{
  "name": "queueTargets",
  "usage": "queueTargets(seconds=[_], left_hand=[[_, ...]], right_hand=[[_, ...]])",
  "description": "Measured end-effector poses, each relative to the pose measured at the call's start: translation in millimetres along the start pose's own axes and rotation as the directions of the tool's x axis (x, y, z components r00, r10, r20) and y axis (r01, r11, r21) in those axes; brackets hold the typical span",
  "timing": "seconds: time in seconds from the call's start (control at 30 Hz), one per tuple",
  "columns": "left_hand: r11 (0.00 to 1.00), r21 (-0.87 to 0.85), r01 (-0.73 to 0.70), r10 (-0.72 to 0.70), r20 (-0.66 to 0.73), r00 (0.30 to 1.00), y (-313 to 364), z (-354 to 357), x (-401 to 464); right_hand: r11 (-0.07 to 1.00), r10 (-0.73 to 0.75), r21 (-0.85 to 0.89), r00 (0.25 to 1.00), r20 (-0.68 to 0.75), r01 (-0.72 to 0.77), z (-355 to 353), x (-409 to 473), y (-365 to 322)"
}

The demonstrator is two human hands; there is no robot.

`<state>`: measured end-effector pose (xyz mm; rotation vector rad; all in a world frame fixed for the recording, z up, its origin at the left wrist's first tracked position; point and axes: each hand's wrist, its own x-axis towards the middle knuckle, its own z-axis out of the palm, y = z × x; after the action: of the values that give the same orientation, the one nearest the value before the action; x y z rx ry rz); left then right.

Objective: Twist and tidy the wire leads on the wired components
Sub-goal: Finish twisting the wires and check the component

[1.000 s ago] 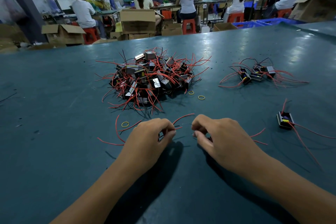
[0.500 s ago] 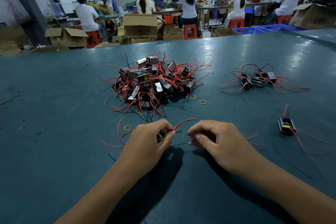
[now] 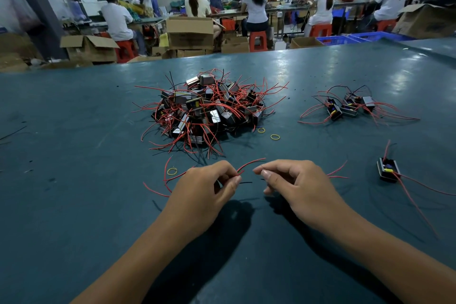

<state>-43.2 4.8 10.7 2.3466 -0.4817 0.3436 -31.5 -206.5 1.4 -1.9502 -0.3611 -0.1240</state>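
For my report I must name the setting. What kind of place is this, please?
Most likely a factory assembly hall. A pile of small wired parts lies on a long green table, capped workers sit on stools at benches behind, and open cartons stand on the floor.

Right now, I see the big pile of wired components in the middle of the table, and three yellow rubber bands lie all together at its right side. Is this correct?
Not quite. The head view shows only two rubber bands right of the big pile. The third rubber band lies apart, in front of the pile, by the left hand.
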Motion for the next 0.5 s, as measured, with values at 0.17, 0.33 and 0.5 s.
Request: queueTargets(seconds=[0.17, 0.33, 0.5], left_hand=[[0.997, -0.078, -0.007, 0.008, 0.008, 1.0, 5.7, 3.0, -1.8], [0.993, -0.116, -0.016, 0.018, 0.02, 1.0, 9.9, 5.3, -3.0], [0.993, -0.112, -0.023, 0.026, 0.018, 1.0, 12.4, 7.0, -3.3]], right_hand=[[1.0, 0.02, 0.008, 0.999, -0.048, -0.02, 1.7, -1.0, 2.0], [1.0, -0.012, -0.014, 0.996, -0.087, 0.011, 5.7, -1.5, 1.3], [0.998, -0.059, -0.037, 0.992, -0.107, 0.055, 8.8, -1.9, 4.1]])
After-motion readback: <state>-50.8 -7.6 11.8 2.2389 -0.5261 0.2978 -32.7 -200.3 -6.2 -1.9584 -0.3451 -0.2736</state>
